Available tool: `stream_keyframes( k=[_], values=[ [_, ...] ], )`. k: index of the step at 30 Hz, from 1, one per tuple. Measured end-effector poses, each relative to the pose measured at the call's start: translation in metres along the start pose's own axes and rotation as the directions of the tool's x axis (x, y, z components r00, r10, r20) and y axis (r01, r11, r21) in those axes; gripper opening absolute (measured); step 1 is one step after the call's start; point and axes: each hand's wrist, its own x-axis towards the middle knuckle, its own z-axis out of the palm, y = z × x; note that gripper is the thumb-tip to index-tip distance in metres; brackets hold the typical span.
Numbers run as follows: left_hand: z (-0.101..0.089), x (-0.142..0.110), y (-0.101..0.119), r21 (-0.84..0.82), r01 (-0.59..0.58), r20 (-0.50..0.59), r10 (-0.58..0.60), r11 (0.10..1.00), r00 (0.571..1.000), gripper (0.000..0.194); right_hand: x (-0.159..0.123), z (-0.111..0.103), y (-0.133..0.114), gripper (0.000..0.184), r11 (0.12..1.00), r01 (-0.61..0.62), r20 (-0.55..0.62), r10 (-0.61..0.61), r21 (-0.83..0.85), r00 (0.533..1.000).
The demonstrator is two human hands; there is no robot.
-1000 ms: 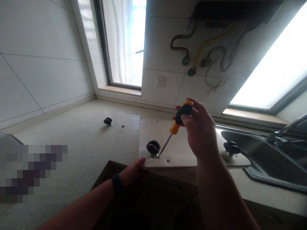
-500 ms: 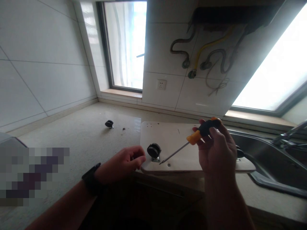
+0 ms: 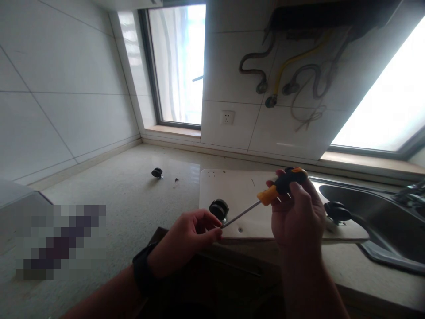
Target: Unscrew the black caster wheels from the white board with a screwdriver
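My right hand is closed round the yellow-and-black handle of a screwdriver, whose shaft slants down to the left. At its tip, the thumb and forefinger of my left hand come together in a pinch; whatever lies between them is too small to make out. Just behind those fingertips a black caster wheel stands on a white board, its mounting plate partly hidden by my fingers. Another caster stands on the board's right end, beyond my right hand.
A loose caster and some small dark screws lie on the speckled countertop to the left. The board's right end overlaps the steel sink, with a faucet behind. Hoses hang on the tiled wall.
My left hand has moved right, from the board's left corner to the screwdriver tip, and its fingers have closed there. The screwdriver stays in my right hand. The view has shifted slightly.
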Motion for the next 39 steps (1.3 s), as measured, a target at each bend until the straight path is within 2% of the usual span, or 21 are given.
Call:
stream_keyframes(
  k=[7,11,14,16,18,20,23,26,31,36,39],
  values=[
    [0.002,0.003,-0.004,-0.035,-0.017,0.014,0.017,0.999,1.0,0.03,-0.002,0.001,0.001,0.034,0.999,0.013,-0.034,-0.012,0.035,0.999],
    [0.002,0.003,-0.007,0.011,-0.079,-0.034,0.08,0.997,0.996,0.029,-0.001,0.0,0.002,0.032,0.998,0.035,-0.08,-0.031,0.047,0.996],
    [-0.013,0.015,-0.018,0.183,-0.166,-0.084,0.184,0.969,0.979,0.027,0.001,-0.004,0.001,0.029,0.993,0.109,-0.13,-0.101,0.055,0.986],
    [-0.035,0.032,-0.033,0.291,-0.201,-0.153,0.253,0.935,0.955,0.027,0.003,-0.007,0.0,0.028,0.987,0.153,-0.15,-0.144,0.053,0.978],
    [-0.064,0.052,-0.053,0.42,-0.144,-0.286,0.282,0.896,0.916,0.029,0.005,-0.012,-0.002,0.026,0.984,0.17,-0.153,-0.162,0.043,0.975],
    [-0.095,0.072,-0.075,0.535,-0.023,-0.411,0.284,0.845,0.866,0.031,0.007,-0.017,-0.003,0.025,0.985,0.167,-0.152,-0.161,0.032,0.975],
    [-0.135,0.096,-0.106,0.581,0.108,-0.487,0.238,0.807,0.84,0.029,0.009,-0.026,-0.008,0.026,0.984,0.174,-0.185,-0.167,0.024,0.968],
    [-0.162,0.112,-0.129,0.617,0.261,-0.545,0.165,0.742,0.822,0.023,0.01,-0.034,-0.014,0.025,0.983,0.181,-0.213,-0.176,0.006,0.961],
    [-0.184,0.134,-0.147,0.638,0.439,-0.604,0.058,0.632,0.795,0.027,0.01,-0.045,-0.023,0.028,0.984,0.174,-0.251,-0.18,-0.045,0.951],
    [-0.186,0.154,-0.155,0.655,0.489,-0.61,0.02,0.576,0.792,0.032,0.007,-0.056,-0.031,0.019,0.976,0.166,-0.237,-0.197,-0.142,0.951],
    [-0.185,0.163,-0.158,0.664,0.493,-0.603,0.012,0.561,0.798,0.033,0.004,-0.06,-0.034,0.02,0.97,0.142,-0.285,-0.195,-0.197,0.938]
  ],
)
